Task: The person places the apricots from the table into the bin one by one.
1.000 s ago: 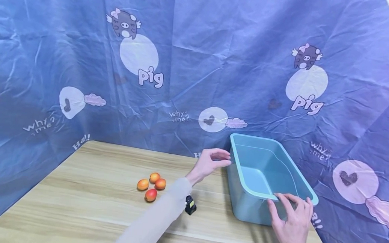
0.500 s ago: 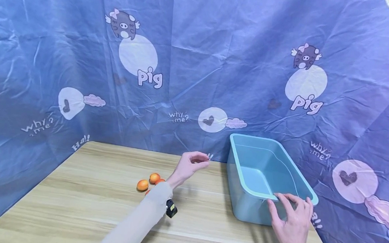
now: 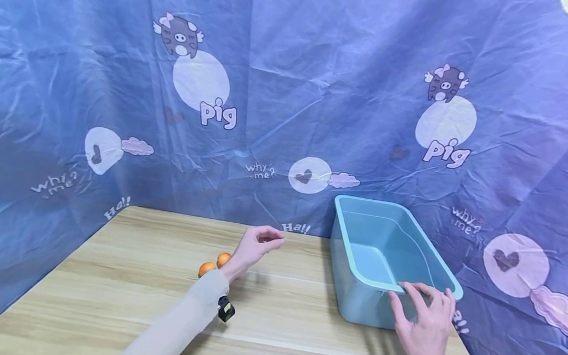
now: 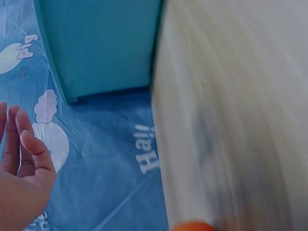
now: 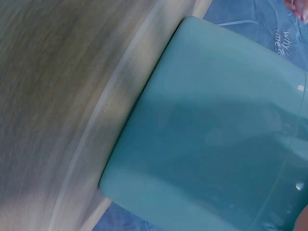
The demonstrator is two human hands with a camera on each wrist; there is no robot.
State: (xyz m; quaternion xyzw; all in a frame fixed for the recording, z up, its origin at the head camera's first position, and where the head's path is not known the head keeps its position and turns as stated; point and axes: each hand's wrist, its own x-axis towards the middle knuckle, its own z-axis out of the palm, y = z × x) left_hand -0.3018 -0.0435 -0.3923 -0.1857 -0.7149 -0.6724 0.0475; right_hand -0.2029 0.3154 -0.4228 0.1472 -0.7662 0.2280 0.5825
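My left hand (image 3: pixel 254 247) hovers over the table's back part with fingers loosely bent. In the left wrist view nothing shows between the fingers of that left hand (image 4: pixel 29 163). Under its wrist lie small orange-red fruits, with one fruit (image 3: pixel 206 269) and another fruit (image 3: pixel 224 259) showing; my forearm covers whatever is beside them. A blue-green plastic bin (image 3: pixel 369 302) stands on the right. My right hand (image 3: pixel 424 325) grips its near rim, fingertips over the edge and thumb outside. The bin's wall (image 5: pixel 207 120) fills much of the right wrist view.
The wooden table (image 3: pixel 103 291) ends at a blue printed cloth (image 3: pixel 270 88) hanging behind and at the sides. A small black device (image 3: pixel 226 309) is attached at my left wrist. In the left wrist view an orange fruit (image 4: pixel 193 226) shows at the bottom edge.
My left hand has moved left, from beside the bin to near the fruits. Its forearm now covers some fruits that showed before. The right hand stays on the rim.
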